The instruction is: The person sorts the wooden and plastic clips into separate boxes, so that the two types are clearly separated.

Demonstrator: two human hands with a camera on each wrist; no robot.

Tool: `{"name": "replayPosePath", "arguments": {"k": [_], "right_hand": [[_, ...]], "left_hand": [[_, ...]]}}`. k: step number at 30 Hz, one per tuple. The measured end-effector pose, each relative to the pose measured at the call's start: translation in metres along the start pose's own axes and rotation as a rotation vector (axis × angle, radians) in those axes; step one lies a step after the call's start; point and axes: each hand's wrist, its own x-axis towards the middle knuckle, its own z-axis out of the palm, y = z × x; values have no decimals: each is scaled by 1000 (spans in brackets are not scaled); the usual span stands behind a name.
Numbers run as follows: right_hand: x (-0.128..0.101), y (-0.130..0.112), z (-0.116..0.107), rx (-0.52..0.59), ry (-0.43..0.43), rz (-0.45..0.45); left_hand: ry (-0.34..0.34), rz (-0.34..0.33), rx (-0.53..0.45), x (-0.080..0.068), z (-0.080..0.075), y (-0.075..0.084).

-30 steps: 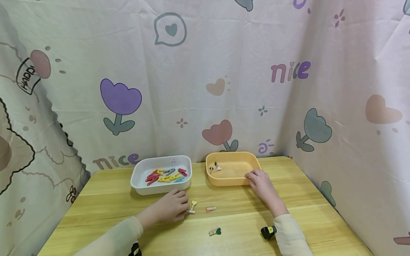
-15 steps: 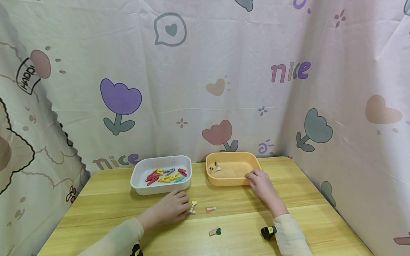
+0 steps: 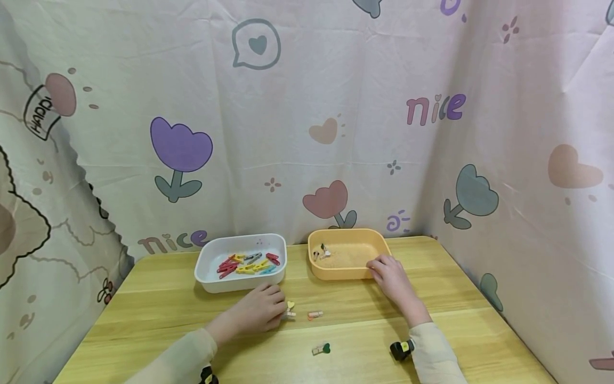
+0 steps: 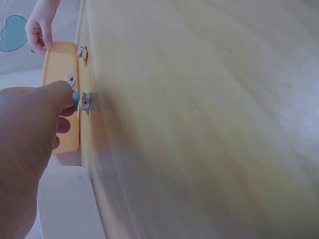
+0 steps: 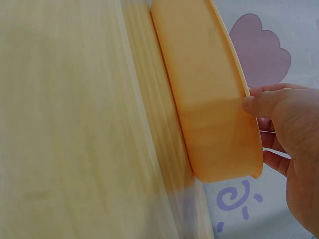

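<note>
My left hand (image 3: 260,308) is low over the table in front of the white tray, its thumb and finger pinching a small clothespin with a blue piece (image 4: 76,99). Most of that clothespin is hidden by the fingers. Right beside the fingertips lies a wooden mini clothespin with a yellow heart (image 3: 290,306), partly covered in the head view. A clothespin with an orange piece (image 3: 315,315) lies further right, and one with a green heart (image 3: 322,349) is nearer the front. With thumb and fingers, my right hand (image 3: 393,280) holds the rim of the yellow-orange tray (image 5: 214,114).
The white tray (image 3: 205,274) at the back left contains several red, yellow, grey and blue plastic clothespins (image 3: 247,268). A few wooden mini clothespins (image 3: 322,253) sit at the left end of the yellow-orange tray. A patterned curtain (image 3: 297,106) hangs behind the table (image 3: 158,298).
My left hand has shifted slightly right, covering more of the yellow-heart clothespin, and the blue piece no longer shows in the head view. My right hand stays on the tray rim.
</note>
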Motion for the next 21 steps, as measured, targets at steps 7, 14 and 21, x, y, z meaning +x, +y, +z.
{"name": "replayPosePath", "arguments": {"k": [7,14,21], "right_hand": [[0,0,0,-2,7,-3],[0,0,1,-10,18,-8],[0,-1,0,2,4,1]], "left_hand": [[51,-16,12,12,-2,0],[39,-42,10,24,-2,-2],[74,-69,7,38,3,-8]]}}
